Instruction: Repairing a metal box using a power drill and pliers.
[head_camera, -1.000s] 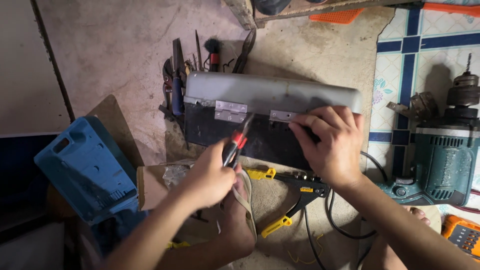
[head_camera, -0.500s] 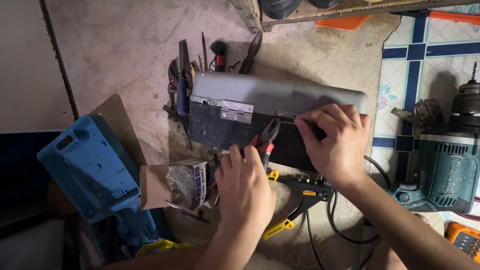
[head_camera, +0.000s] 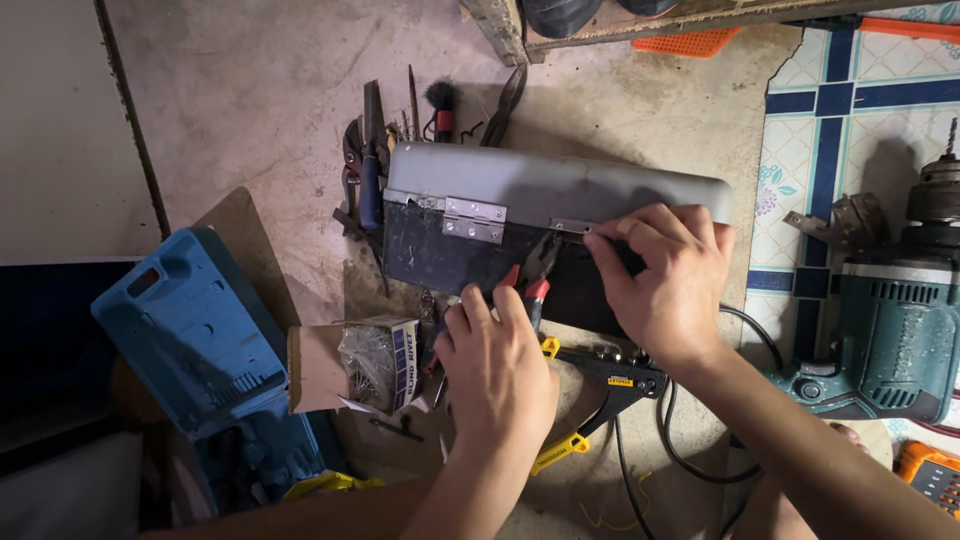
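The left hand (head_camera: 497, 372) lay palm-down with its back to the camera, fingers curled in a closed grip, forearm rising from the bottom edge. The right hand (head_camera: 665, 278) pressed down with bent, spread fingers, its forearm stretching toward the lower right corner.

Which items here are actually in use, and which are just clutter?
In use: left hand holding red-handled pliers; right hand on the grey case at its hinge.

Lying about: blue plastic case, box of rivets, green drill, yellow-handled riveter, hand tools behind the case.
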